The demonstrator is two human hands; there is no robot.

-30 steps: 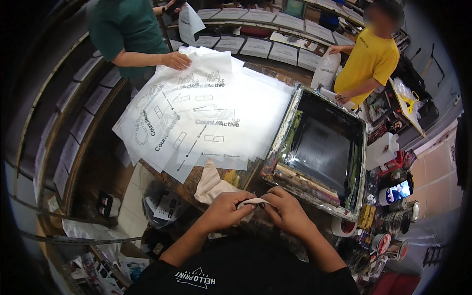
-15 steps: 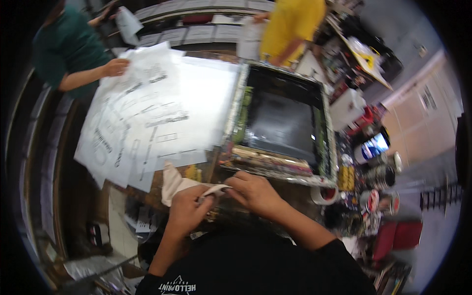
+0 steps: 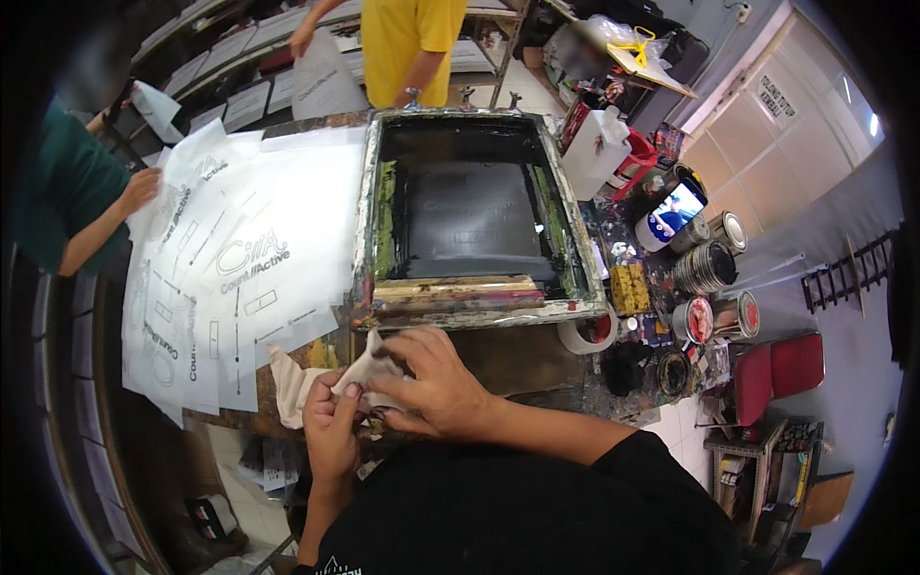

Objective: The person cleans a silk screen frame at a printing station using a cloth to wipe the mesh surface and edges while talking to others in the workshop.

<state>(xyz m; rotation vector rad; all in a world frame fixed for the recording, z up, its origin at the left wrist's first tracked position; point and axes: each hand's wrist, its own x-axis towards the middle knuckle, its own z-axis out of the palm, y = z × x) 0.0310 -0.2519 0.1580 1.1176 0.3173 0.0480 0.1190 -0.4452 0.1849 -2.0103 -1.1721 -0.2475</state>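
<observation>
A cream cloth (image 3: pixel 291 385) is bunched up in front of me at the near edge of the worktable. My left hand (image 3: pixel 331 422) is closed on its middle, thumb on top. A fold of the cloth stands up between my hands, and my right hand (image 3: pixel 441 388) grips it with bent, slightly blurred fingers. Just beyond sits a screen-printing frame (image 3: pixel 578 230) with dark mesh and black ink. Along its near side lies a wooden squeegee (image 3: pixel 460 293). Left of the frame, thin white printed sheets (image 3: pixel 206 273) overlap in a fanned pile.
A person in green (image 3: pixel 81 196) touches the sheets at left; another in yellow (image 3: pixel 407 48) stands behind the frame, holding a sheet. To the right are ink cans (image 3: pixel 706 266), a tape roll (image 3: pixel 586 337), a white jug (image 3: pixel 596 151), a lit phone (image 3: pixel 674 211) and a red chair (image 3: pixel 784 369).
My view has turned, shifting the frame leftward in the picture. My hands have bunched the cloth, and a fold now rises between them. The person in yellow has raised a sheet.
</observation>
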